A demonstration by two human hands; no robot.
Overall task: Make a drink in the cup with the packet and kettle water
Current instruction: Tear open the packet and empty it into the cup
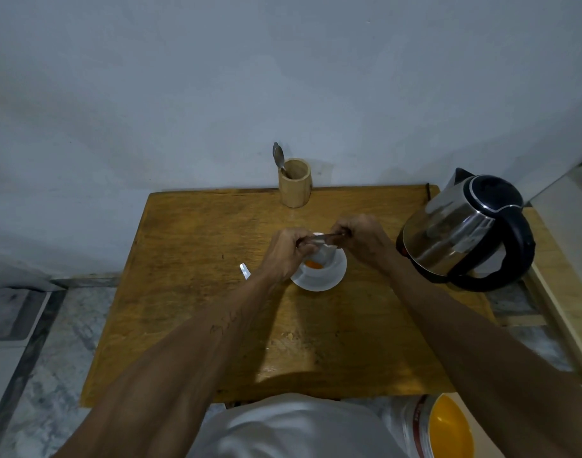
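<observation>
- Both forearms reached forward from the bottom of the view and met over the middle of the wooden table [200, 325].
- The left hand [284, 252] was curled, its fingers pinched shut on the left end of the packet [326, 241], knuckles turned up and outward.
- The right hand [362, 236] mirrored it, fingers closed tight on the packet's right end, wrist bent slightly inward.
- The packet stretched between the two hands, held just above the white cup [316, 264], its lower part drooping toward the cup's mouth.
- Orange powder [313, 264] lay inside the cup.
- The cup stood on a white saucer [329, 279], near the centre of the table.
- A small silvery torn strip [245, 271] lay on the table just left of the left wrist.
- The steel kettle [464, 229] with a black lid and handle stood at the table's right edge, apart from the right hand, its spout pointing toward the wall.
- A wooden holder [294, 182] with a metal spoon [278, 157] leaning in it stood at the far edge.
- Faint dark marks ran along the left forearm; they could not be read.
- No print on the packet or kettle was legible.
- A container with a yellow inside [448, 428] sat at the lower right, with red lettering on its side too blurred to read.
</observation>
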